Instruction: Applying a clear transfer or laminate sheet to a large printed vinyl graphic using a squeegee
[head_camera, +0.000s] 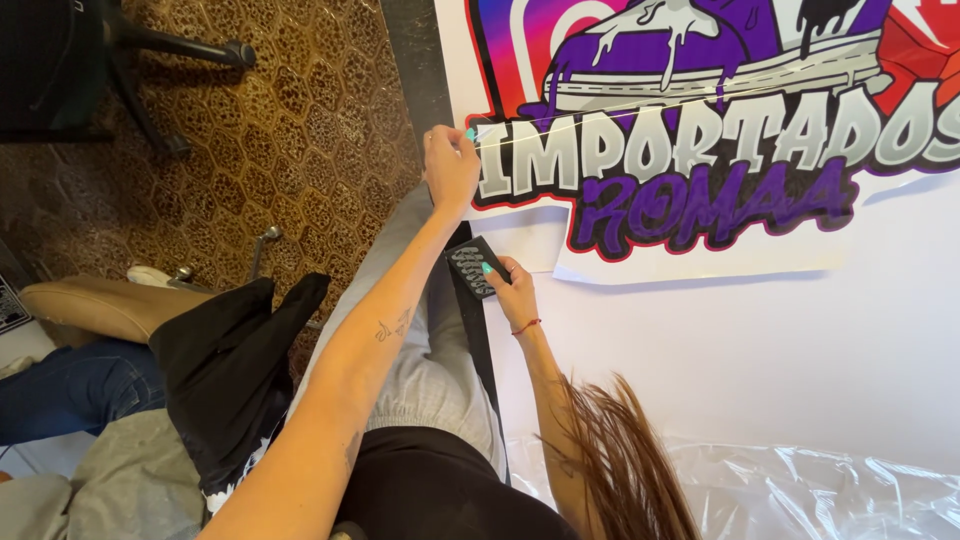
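Your left hand (451, 165) pinches the decal (700, 150) corner; your right hand (512, 290) grips a black squeegee (470, 266). Uneven peeling risks creasing or tearing.

Glossy vinyl sticker (700, 150), crinkled plastic film (800, 490)

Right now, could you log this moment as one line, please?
left hand: pinching sticker edge | right hand: holding black squeegee | white table

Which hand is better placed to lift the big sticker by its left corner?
Probably the left. The left hand is pinching the sticker right at that corner, arm stretched out to it. The right hand sits lower, below the lettering, and is occupied holding a dark pad.
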